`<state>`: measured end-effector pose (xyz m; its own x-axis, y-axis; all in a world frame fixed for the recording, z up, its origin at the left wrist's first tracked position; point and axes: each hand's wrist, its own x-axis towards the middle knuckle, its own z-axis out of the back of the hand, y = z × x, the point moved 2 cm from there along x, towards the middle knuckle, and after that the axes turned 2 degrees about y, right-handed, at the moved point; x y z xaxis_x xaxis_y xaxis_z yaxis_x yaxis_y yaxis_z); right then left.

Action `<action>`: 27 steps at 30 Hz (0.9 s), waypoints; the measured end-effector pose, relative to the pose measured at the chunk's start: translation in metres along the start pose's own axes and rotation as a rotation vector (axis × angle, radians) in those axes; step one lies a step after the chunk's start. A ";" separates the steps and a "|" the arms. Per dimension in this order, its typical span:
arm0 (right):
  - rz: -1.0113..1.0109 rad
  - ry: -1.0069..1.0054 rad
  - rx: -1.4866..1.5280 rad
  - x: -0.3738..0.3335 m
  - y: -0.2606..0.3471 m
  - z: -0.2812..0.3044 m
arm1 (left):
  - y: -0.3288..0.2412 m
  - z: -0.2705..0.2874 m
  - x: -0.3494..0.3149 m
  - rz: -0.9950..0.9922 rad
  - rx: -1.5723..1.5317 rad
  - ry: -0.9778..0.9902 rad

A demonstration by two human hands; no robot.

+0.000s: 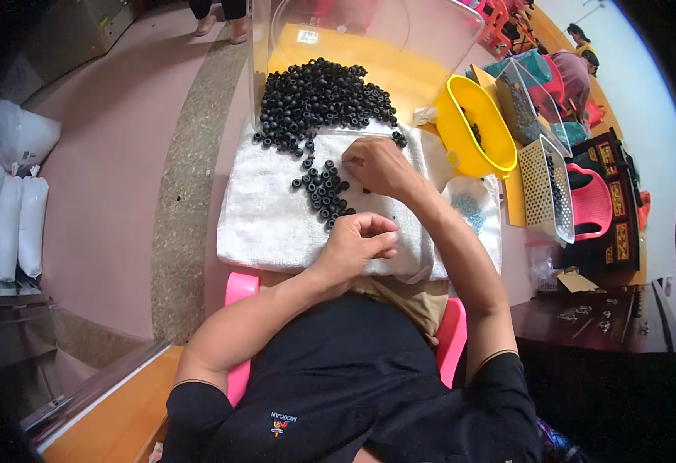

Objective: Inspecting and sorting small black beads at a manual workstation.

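My left hand (359,245) is closed above the near part of a white towel (264,231), thumb and forefinger pinched together. Whatever sits between those fingertips is too small to make out. Farther off, my right hand (382,165) hangs over the towel with its fingers curled down, and their tips are partly hidden. A loose cluster of small black ring-like pieces with holes (324,189) lies just left of both hands. Beyond it, a big heap of the same black pieces (315,96) spills from a clear plastic bin (430,35) onto the towel.
A yellow oval tub (461,147) with some black pieces stands to the right. Near it lie small bluish bits (467,210) on clear plastic. A white perforated basket (542,193) and a pink chair (594,202) are farther right. White sacks (10,220) stand at left; other people are behind.
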<state>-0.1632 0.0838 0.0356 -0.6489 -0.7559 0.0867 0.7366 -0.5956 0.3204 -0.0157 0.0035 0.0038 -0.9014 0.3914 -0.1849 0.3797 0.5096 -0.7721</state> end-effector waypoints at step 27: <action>-0.244 -0.173 1.093 -0.113 0.020 0.013 | 0.001 0.006 0.007 -0.091 0.002 -0.005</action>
<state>-0.0777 0.1607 0.0450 -0.8323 -0.5542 0.0113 0.0809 -0.1014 0.9915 -0.0230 0.0022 -0.0021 -0.9333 0.3394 -0.1174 0.2959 0.5416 -0.7868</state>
